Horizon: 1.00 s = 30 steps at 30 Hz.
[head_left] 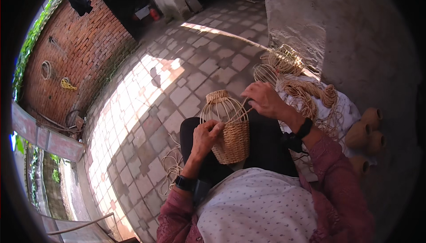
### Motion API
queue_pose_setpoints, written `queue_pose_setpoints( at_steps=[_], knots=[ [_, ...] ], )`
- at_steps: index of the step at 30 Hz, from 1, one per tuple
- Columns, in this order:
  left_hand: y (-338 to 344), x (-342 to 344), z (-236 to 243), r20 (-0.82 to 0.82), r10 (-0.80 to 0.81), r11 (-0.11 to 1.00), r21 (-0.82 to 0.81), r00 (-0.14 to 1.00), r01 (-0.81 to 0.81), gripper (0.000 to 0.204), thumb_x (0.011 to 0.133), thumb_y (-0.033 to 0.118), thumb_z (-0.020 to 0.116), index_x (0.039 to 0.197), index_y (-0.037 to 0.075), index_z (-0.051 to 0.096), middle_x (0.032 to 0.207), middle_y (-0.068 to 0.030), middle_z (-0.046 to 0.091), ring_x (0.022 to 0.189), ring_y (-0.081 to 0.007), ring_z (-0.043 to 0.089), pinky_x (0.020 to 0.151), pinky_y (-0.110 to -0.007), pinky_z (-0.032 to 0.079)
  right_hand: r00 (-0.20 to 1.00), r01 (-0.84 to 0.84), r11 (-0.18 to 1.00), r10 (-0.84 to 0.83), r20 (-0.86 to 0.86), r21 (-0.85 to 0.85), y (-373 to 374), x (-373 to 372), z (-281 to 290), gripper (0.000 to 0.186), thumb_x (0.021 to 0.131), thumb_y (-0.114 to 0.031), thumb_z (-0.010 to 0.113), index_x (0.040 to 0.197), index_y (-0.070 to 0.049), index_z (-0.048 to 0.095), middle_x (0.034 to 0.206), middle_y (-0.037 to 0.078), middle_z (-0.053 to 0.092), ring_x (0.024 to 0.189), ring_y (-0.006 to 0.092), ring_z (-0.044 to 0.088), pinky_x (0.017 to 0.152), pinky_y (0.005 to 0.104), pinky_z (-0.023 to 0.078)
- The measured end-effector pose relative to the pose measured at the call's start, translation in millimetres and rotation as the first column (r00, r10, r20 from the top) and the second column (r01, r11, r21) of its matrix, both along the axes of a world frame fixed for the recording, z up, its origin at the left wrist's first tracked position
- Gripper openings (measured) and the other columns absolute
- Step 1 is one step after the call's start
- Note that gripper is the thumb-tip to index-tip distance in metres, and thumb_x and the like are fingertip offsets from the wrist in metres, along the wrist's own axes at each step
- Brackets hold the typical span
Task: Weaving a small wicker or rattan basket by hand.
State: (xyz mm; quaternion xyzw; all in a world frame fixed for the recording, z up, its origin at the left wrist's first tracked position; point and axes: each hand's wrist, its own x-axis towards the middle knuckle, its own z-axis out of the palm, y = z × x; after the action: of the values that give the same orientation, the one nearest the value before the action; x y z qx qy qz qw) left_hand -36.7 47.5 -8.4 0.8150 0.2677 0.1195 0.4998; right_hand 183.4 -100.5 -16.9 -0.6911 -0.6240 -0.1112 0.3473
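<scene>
A woven basket [233, 143] stands between my knees, its lower wall closely plaited in tan cord. Bare curved ribs [228, 112] rise above that wall to a narrow woven collar [217, 95]. My left hand [206, 137] grips the basket's left side at the top of the plaited part, thumb toward the front. Just right of the ribs, my right hand [265, 101] is raised with its fingers bent together. Whatever lies between those fingertips is too small to make out.
Coils of tan cord [306, 94] lie on a white cloth [346, 105] to my right, beside several clay-coloured pots [358, 134]. Loose strands [171, 167] trail on the paving by my left leg. A plastered wall [337, 34] rises at the right, a brick wall [84, 38] at the left.
</scene>
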Motion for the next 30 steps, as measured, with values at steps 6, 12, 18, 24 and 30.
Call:
queue_pose_setpoints(
  at_steps=[6, 12, 18, 24, 30],
  knots=[
    [-2, -1, 3, -0.013, -0.001, 0.999, -0.04, 1.0, 0.0, 0.028, 0.092, 0.026, 0.062, 0.087, -0.002, 0.066, 0.069, -0.0021, 0.063, 0.059, -0.0093, 0.062, 0.055, -0.023, 0.051, 0.987, -0.125, 0.988, 0.133, 0.09, -0.085, 8, -21, 7, 0.009, 0.076, -0.012, 0.065, 0.085, -0.008, 0.064, 0.088, 0.004, 0.06, 0.091, 0.0225, 0.057, 0.079, 0.0394, 0.042],
    [16, -16, -3, 0.106, -0.064, 0.955, -0.282, 0.992, 0.092, 0.023, 0.09, 0.022, 0.065, 0.09, -0.001, 0.066, 0.069, 0.0003, 0.062, 0.057, -0.0078, 0.059, 0.053, -0.022, 0.048, 0.278, -0.593, 0.774, -0.063, -0.958, -0.223, -41, -59, 6, 0.031, 0.096, -0.027, 0.052, 0.103, 0.001, 0.062, 0.079, 0.01, 0.067, 0.065, 0.014, 0.065, 0.059, 0.026, 0.053],
    [25, -25, -2, 0.105, -0.12, 0.926, -0.345, 0.987, 0.15, 0.022, 0.09, 0.024, 0.066, 0.092, 0.002, 0.066, 0.072, 0.0003, 0.063, 0.06, -0.007, 0.057, 0.056, -0.02, 0.046, -0.558, -0.072, 0.912, 0.299, -0.774, 0.404, -35, -81, -43, 0.035, 0.095, -0.027, 0.057, 0.12, -0.004, 0.051, 0.082, 0.007, 0.065, 0.068, 0.0144, 0.063, 0.06, 0.0266, 0.051],
    [28, -27, -6, 0.119, -0.085, 0.921, -0.369, 0.989, 0.123, 0.022, 0.088, 0.025, 0.067, 0.091, 0.003, 0.066, 0.074, 0.0, 0.063, 0.06, -0.0065, 0.056, 0.057, -0.02, 0.045, -0.557, 0.059, 0.872, 0.433, -0.709, 0.486, -16, -91, -27, 0.031, 0.095, -0.026, 0.057, 0.119, -0.006, 0.053, 0.081, 0.005, 0.065, 0.067, 0.0124, 0.062, 0.059, 0.0272, 0.05],
    [25, -21, -1, 0.032, -0.029, 0.945, -0.324, 0.999, 0.038, 0.027, 0.085, 0.03, 0.072, 0.077, 0.005, 0.064, 0.067, 0.001, 0.061, 0.058, -0.0066, 0.056, 0.053, -0.021, 0.045, -0.354, 0.017, 0.95, 0.299, -0.886, 0.313, -21, -85, -40, 0.025, 0.096, -0.026, 0.056, 0.103, -0.003, 0.06, 0.079, 0.004, 0.064, 0.065, 0.0124, 0.062, 0.058, 0.0257, 0.052]
  ],
)
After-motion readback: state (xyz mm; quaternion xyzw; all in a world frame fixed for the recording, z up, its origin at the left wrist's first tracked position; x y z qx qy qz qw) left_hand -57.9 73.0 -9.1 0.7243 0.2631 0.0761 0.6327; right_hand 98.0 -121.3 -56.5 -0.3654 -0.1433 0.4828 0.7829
